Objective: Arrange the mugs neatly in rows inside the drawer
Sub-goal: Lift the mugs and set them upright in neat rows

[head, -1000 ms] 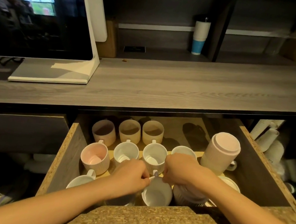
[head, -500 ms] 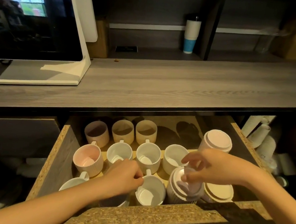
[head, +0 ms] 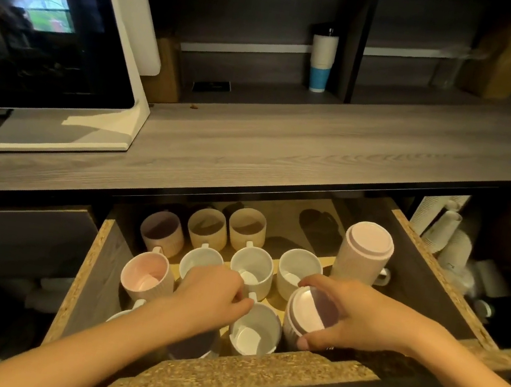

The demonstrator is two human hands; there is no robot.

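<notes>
Nearest, behind the chipboard front of the drawer, the person's right hand grasps a ribbed lilac mug at the front right. Its fingers curl over the mug's upper side and the thumb sits beneath. The mug is tipped, its long axis slanting, with the base turned up and to the left and the mouth towards the palm. It likely needs turning upright and setting into the front row, and this is the hand that has it.

Just to its left, close enough to knock, stands a white mug. The left hand hovers over a dark mug with its fingers curled near the white mug's handle; whether they pinch it cannot be told. Further left is a pink mug.

Behind these comes a middle row of white mugs, then a back row of mugs, with a tall upturned stack at the right. Beyond, the table carries a monitor, and a tumbler stands on a shelf.
</notes>
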